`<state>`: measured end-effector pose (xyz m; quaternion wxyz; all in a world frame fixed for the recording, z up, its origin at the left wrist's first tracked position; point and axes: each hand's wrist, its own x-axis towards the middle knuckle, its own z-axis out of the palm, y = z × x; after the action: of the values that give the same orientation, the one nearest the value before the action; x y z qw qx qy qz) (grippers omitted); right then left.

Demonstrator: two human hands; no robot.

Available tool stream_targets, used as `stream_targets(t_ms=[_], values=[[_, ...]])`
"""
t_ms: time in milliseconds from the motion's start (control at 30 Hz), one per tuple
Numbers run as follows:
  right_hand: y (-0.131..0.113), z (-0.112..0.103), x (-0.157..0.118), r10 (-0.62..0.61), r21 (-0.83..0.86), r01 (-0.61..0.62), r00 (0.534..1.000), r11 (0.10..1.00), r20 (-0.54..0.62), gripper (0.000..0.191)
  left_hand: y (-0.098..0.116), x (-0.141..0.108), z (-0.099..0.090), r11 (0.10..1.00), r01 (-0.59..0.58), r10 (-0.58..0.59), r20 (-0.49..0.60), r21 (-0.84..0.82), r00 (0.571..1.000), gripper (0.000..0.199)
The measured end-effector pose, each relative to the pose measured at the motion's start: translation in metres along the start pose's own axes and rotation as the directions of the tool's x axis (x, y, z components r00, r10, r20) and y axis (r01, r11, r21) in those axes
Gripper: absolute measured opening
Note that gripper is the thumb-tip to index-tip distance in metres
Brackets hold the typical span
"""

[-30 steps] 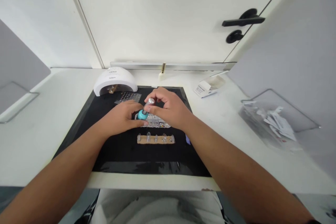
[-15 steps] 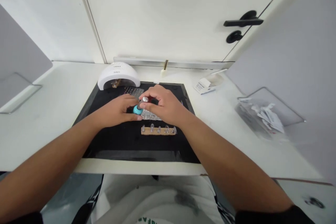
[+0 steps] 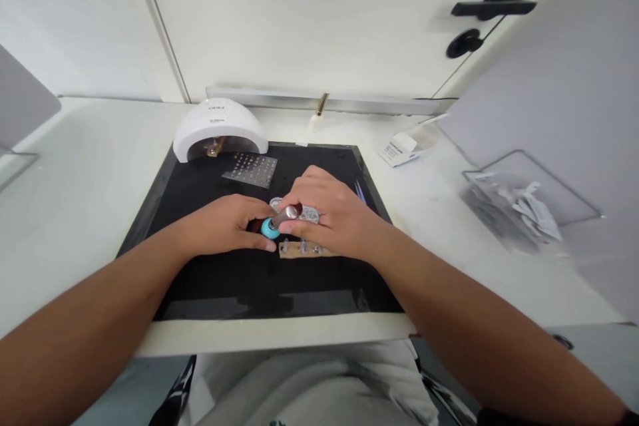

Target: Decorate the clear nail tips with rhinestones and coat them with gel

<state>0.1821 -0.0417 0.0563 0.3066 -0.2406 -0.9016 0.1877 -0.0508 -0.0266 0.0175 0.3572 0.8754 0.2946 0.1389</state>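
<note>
My left hand (image 3: 219,225) is closed around a small turquoise nail polish bottle (image 3: 270,229), thumb at its near side. The bottle lies tilted, its dark cap with a silver end (image 3: 285,215) pointing up to the right. My right hand (image 3: 332,213) pinches that cap between thumb and fingers. Whether cap and bottle are still joined I cannot tell. Just below the hands, a wooden strip (image 3: 302,253) carries several clear nail tips, its right end hidden by my right hand. A clear case of small pieces (image 3: 310,214) shows partly behind my right fingers.
A black mat (image 3: 269,279) lies beneath. On or around it are a white nail lamp (image 3: 219,123), a sticker sheet (image 3: 252,170) and tweezers (image 3: 360,193). Behind stands a gold-capped bottle (image 3: 322,104); to the right, a white box (image 3: 399,148) and a plastic bag (image 3: 519,213).
Both hands have come nearer with the bottle, and the right one now covers part of the wooden strip. More of the sticker sheet and the tweezers shows. The camera view has shifted.
</note>
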Motion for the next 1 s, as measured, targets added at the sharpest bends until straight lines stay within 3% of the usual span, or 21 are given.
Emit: stream_targets(t_ms=[167,367,600,1000], values=[[0.000,0.005,-0.004,-0.010,-0.015,0.009,0.998,1.000,-0.058,0.035,0.001,0.002,0.000,1.000,0.031,-0.031,0.044,-0.002,0.999,0.025],[-0.003,0.007,-0.007,0.111,-0.001,-0.111,0.990,0.994,-0.088,0.034,0.002,0.003,0.001,0.999,0.041,-0.042,0.072,0.010,0.997,0.025],[0.000,0.005,-0.010,0.155,0.052,-0.148,0.975,0.988,-0.159,0.030,0.004,0.003,0.000,0.998,0.066,-0.064,0.092,-0.019,0.994,0.020],[-0.007,0.003,-0.011,0.245,0.075,-0.234,0.941,0.969,-0.234,0.048,0.002,0.001,0.001,0.995,0.099,-0.096,0.083,-0.029,0.992,0.022]])
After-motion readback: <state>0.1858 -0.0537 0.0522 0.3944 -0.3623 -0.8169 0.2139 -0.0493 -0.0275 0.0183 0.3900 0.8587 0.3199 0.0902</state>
